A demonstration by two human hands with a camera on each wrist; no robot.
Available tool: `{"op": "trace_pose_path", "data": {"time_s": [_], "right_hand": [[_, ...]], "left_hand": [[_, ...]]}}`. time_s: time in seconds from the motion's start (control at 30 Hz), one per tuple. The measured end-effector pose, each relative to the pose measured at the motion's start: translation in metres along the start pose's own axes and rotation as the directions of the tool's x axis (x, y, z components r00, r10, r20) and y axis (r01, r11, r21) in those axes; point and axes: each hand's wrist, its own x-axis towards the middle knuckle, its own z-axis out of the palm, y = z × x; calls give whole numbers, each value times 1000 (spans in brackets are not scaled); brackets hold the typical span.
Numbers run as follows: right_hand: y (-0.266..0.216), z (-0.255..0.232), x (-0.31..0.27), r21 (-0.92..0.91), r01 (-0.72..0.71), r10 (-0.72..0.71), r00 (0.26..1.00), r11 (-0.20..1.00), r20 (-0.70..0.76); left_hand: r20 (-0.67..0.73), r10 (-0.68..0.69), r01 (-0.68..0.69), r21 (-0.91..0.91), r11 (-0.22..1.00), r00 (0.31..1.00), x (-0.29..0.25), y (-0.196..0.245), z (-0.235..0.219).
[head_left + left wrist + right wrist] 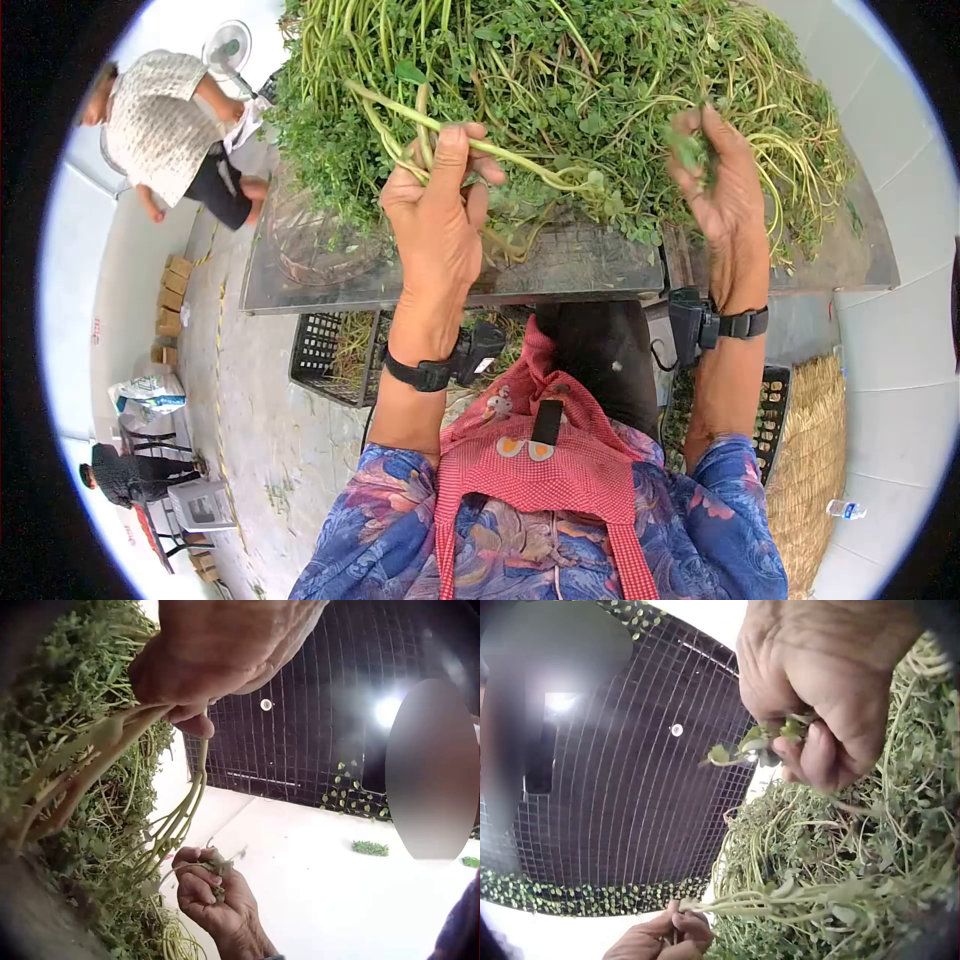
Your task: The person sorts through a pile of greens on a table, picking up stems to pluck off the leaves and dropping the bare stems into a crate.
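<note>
My left hand pinches a few long pale-green stems between thumb and fingers, over the front edge of the heap. The stems stick out on both sides of the fingers. To the right, my right hand has its fingers curled round a small leafy sprig, whose leaves poke out past the fingertips. Both hands are in front of a big heap of leafy green stems on a dark table. In the left wrist view the stems' branching ends hang toward the right hand.
Black plastic crates with greens stand under the table. A woven straw basket is at lower right, with a plastic bottle beside it. A person stands at left near a fan; another person is farther back.
</note>
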Motion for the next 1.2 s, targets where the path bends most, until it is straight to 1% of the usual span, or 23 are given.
{"op": "trace_pose_path", "data": {"time_s": [0.03,0.07,0.1,0.17,0.23,0.3,0.33,0.37,0.47,0.53,0.6,0.67,0.7,0.8,0.83,0.9,0.93,0.97,1.03,1.07,1.13,1.17,1.2], "right_hand": [[-1,3,-3,59,-40,35,996,997,81],[-1,7,-8,-43,-34,38,992,999,116],[-2,13,-13,-44,-36,40,992,998,116],[0,22,-18,-429,-19,155,946,903,285],[5,23,-20,-425,-54,214,916,903,339],[15,33,-26,-539,366,-63,864,759,499],[17,35,-30,-634,419,-82,868,650,489],[20,37,-33,-634,420,-82,867,650,491],[31,40,-36,-647,582,-265,808,493,526],[31,41,-28,-662,584,-269,809,471,523],[30,43,-26,-676,580,-259,812,454,523],[31,45,-24,-702,633,-331,772,327,542],[34,43,-23,-707,625,-324,779,331,537],[37,32,-6,-799,602,-489,693,-12,530],[35,26,-3,-808,590,-485,704,-9,519],[21,16,-4,-812,498,-416,836,304,357],[1,17,-18,-773,438,-243,899,460,365],[1,7,-27,-777,430,-238,902,459,359],[11,-17,-40,-805,372,23,903,462,430],[19,-25,-49,-805,376,25,900,459,434],[38,-35,-66,-833,552,-41,834,32,551],[43,-37,-68,-828,559,-47,829,35,557],[46,-38,-70,-851,524,-27,851,-37,525]], "left_hand": [[3,-4,4,-3,1000,1000,1,-1,2],[-27,-11,11,-12,1000,1000,1,-2,3],[-59,-18,17,-19,1000,998,2,-2,4],[-22,-29,28,-27,999,999,3,-1,-2],[27,-42,43,-40,998,999,5,-1,-1],[-1,-40,40,-55,998,999,6,-1,2],[-1,-40,40,-55,998,999,6,-1,2],[20,-47,48,-61,997,999,7,-2,1],[19,-30,31,-70,997,999,7,-5,2],[14,2,0,-77,997,1000,11,-10,10],[34,-85,88,-83,993,996,6,-12,18],[56,-67,72,-86,994,996,6,-15,20],[83,-52,59,-90,994,995,5,-18,19],[60,21,-16,-86,996,998,2,-17,21],[43,64,-60,-85,995,997,2,-13,23],[66,50,-46,-65,997,997,4,-7,17],[61,59,-55,-70,996,996,7,-5,13],[59,74,-70,-76,995,995,10,-3,9],[55,74,-68,-100,993,996,16,0,-1],[47,74,-68,-123,990,996,18,1,-6],[47,67,-59,-156,986,997,19,4,-12],[47,77,-69,-152,986,996,20,5,-13],[41,62,-54,-163,985,997,20,6,-14]]}}
